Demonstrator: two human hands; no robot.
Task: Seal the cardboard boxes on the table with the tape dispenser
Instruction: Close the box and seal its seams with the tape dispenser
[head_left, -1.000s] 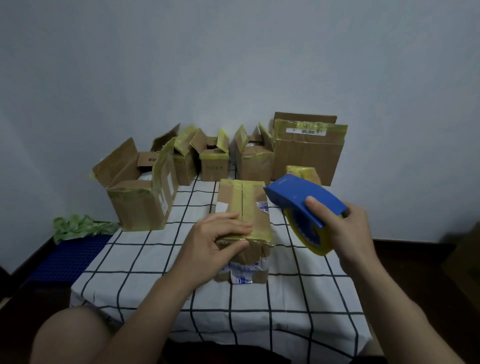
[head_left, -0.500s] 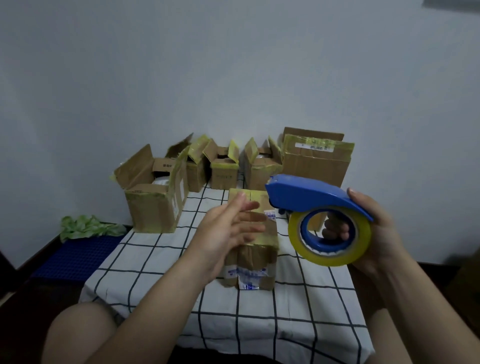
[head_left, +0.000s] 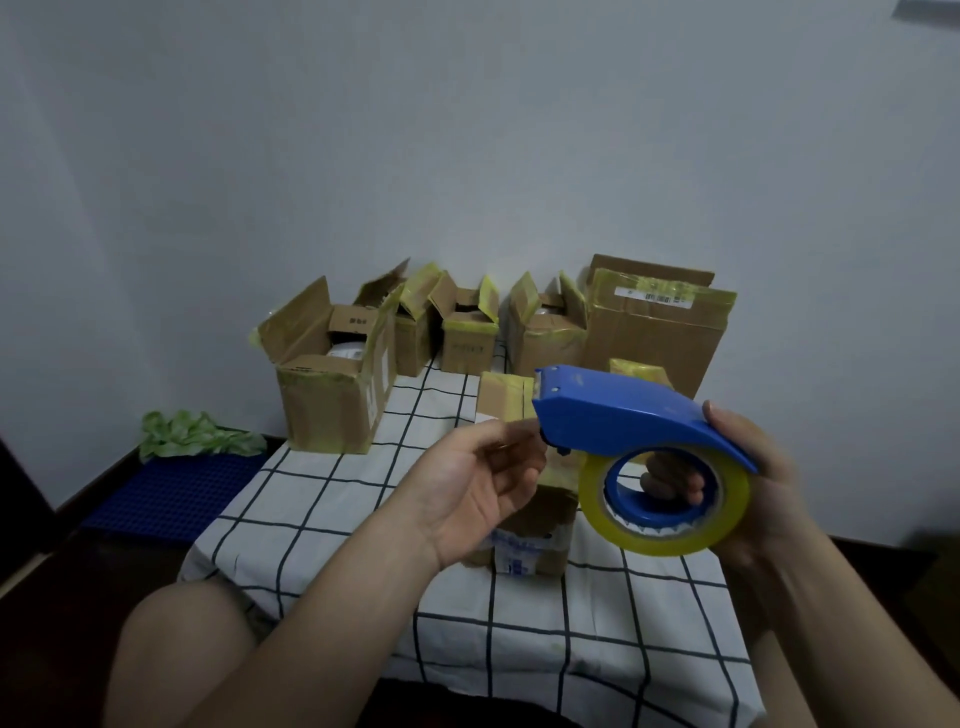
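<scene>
My right hand (head_left: 756, 499) grips the blue tape dispenser (head_left: 623, 415) through its hub, holding it in the air with the yellowish tape roll (head_left: 667, 540) facing me. My left hand (head_left: 478, 493) is raised beside the dispenser's mouth, its thumb and fingertips pinching at the tape end there; the clear tape itself is hard to make out. Behind both hands a small closed cardboard box (head_left: 540, 530) with yellow tape on top stands on the checked tablecloth (head_left: 322, 509), mostly hidden by them.
Along the wall stand a large open box (head_left: 322, 410), two small open boxes (head_left: 467, 345) (head_left: 545, 335) and a big taped box (head_left: 654, 343). Left of the table, a green cloth (head_left: 192, 434) and blue mat (head_left: 171, 493) lie on the floor.
My left hand let go of the small box and rose to the dispenser's mouth. My right hand turned the dispenser so the roll faces me and lifted it. The view tilted up.
</scene>
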